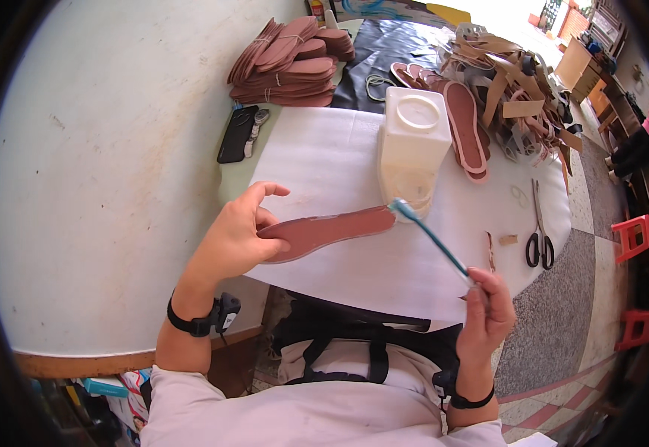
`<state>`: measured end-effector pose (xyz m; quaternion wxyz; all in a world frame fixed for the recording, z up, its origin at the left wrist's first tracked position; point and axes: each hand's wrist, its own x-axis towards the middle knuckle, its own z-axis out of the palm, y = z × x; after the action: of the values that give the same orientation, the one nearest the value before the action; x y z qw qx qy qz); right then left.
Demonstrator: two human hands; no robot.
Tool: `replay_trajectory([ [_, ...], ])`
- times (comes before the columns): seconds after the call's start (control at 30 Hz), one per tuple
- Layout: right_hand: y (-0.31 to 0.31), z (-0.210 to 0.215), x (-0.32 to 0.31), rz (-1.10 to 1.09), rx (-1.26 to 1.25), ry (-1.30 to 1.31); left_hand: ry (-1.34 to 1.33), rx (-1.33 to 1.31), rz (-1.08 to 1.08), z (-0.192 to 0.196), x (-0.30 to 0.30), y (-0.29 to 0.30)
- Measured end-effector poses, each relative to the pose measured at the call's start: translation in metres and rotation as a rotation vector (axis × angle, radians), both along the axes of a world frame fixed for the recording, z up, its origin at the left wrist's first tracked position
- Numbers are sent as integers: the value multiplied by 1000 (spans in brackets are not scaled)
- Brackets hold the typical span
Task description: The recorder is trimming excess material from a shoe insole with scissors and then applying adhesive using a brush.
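Note:
My left hand pinches one end of a reddish-brown shoe insole, its thumb on top and the index finger raised. The insole is held above the white sheet, pointing right. In my right hand is a toothbrush with a teal handle. Its bristled head touches or nearly touches the insole's far-right tip; I cannot tell which. Just behind that tip stands a white plastic container with an opening low in front, smeared with yellowish residue.
Bundled insoles are stacked at the back left, near a black phone and a watch. Pink-rimmed insoles lie behind the container. Tangled straps fill the back right. Black-handled scissors rest by the right edge. Red stools stand beyond.

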<state>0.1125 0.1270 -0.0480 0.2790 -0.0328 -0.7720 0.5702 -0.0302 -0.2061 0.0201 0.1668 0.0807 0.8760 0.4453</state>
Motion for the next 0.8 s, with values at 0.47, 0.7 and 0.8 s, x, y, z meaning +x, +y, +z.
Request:
replay_trajectory([
  [0.47,-69,14,-31,282,328,175,-104,53,22,25,11,10],
  [0.7,-44,2,-27,136,384,71,-84,49,31,20,11,6],
  [0.8,-34,-1,-27,99,381,41,-73,38,37,19,11,5],
])
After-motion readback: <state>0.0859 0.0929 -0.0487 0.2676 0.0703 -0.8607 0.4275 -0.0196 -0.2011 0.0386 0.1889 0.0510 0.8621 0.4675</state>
